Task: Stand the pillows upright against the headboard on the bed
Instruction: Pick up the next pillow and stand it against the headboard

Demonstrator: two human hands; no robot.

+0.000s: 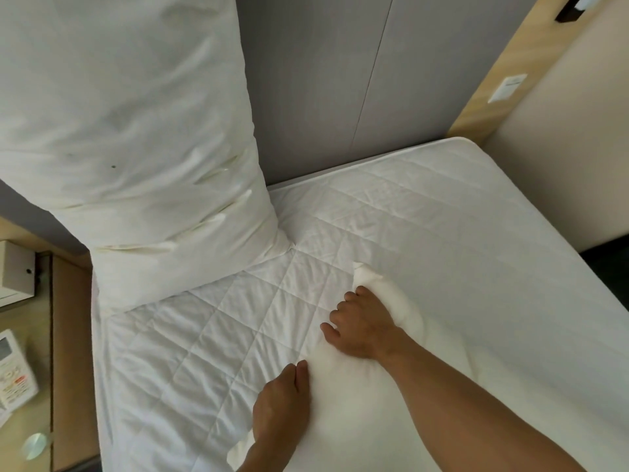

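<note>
I grip 2nd pillow (391,386), soft, limp & light, w/ left hand (282,403) & right hand (364,325) fingers closed on its left edge, for lifting to far headboard (323,80).

White stuffed pillow (136,148) stood on quilted white mattress (425,226), leaned against grey panelled headboard (323,90); second white pillow (391,386) laid flat, nearer, to right.
</note>
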